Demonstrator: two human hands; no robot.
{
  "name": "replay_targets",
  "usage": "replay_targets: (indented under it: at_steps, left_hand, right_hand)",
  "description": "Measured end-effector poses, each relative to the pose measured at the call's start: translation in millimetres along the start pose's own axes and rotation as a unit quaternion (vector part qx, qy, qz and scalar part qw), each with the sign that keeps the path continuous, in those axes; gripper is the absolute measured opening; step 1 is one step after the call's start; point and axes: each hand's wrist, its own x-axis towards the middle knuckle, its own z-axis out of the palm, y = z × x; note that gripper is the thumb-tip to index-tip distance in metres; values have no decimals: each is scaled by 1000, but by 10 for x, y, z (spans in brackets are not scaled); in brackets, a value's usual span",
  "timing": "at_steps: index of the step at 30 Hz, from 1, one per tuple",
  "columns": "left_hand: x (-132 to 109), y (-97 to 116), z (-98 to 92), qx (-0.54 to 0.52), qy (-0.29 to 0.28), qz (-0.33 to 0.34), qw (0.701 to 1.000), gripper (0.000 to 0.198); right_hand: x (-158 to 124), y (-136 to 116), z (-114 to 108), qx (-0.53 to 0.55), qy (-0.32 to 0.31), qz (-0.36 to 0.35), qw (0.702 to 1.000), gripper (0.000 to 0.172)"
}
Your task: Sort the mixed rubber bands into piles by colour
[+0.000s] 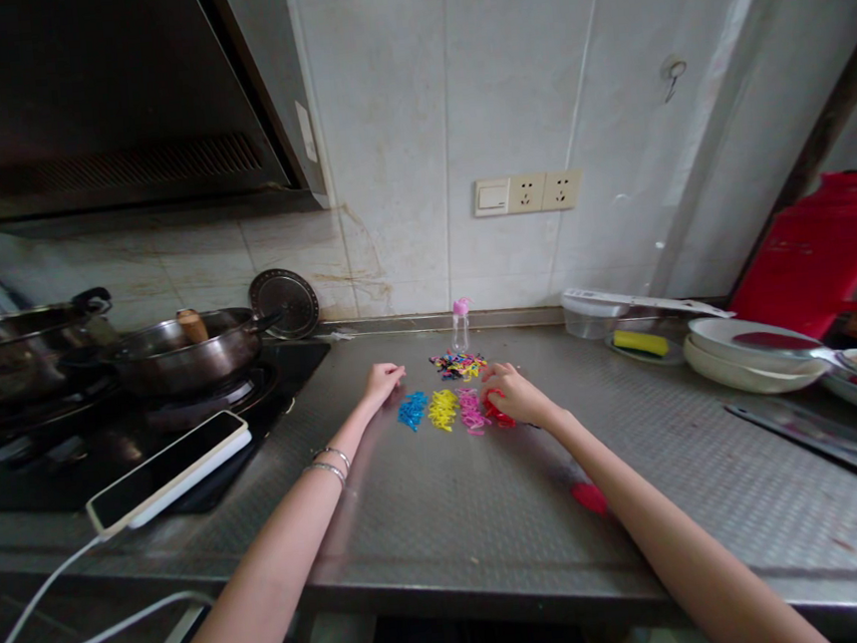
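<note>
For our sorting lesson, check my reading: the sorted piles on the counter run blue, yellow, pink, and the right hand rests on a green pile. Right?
Not quite. In the head view the right hand rests on a red pile, not green. The rest stands: blue pile, yellow pile, pink pile along the counter.

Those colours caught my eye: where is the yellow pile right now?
In the head view, the yellow pile lies on the steel counter, between the blue pile on its left and the pink pile on its right.
</note>
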Motion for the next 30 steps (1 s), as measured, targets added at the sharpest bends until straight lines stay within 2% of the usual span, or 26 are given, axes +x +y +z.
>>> replay_targets:
  at_steps: [6,14,17,23,26,30]
  left_hand:
    - [-11,26,0,7,0,-4,1000,30]
    - [73,44,54,31,11,1,999,24]
    - [97,169,187,40,-14,45,998,21]
    - [11,578,621,85,-159,182,967,18]
    - [-29,720,789,134,-167,210,954,14]
    - [-32,815,901,212,-168,188,944,12]
  right_hand:
    - [-45,165,-13,16,76,46,996,24]
    - [-150,348,-77,7,95,102,990,24]
    - [-161,348,-101,2,92,109,990,24]
    - [-202,358,-146,-21,98,109,989,24]
    - [-230,380,-168,-29,102,114,988,24]
    - [-239,395,-186,-38,95,128,986,25]
